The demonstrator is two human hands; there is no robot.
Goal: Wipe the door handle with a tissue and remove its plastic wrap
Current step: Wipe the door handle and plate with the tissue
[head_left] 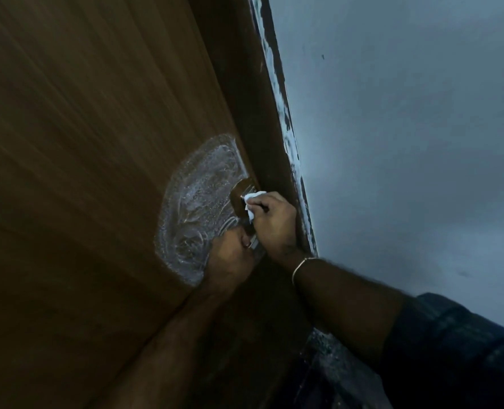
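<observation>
A metal door handle (248,192) runs along the edge of a brown wooden door (82,143); only its top end and a short shiny stretch lower down show between my hands. My right hand (270,218) is closed on a crumpled white tissue (252,202) and presses it against the handle's upper part. My left hand (230,255) grips the handle's lower part, hiding it. A whitish, smeared patch (199,202) covers the door beside the handle. I cannot tell whether plastic wrap is on the handle.
A dark door frame (262,119) with white paint smears along its edge stands right of the door. Beyond it is a pale grey-blue wall (407,128). Dusty dark floor (327,367) shows at the bottom. My right wrist wears a thin bracelet (299,265).
</observation>
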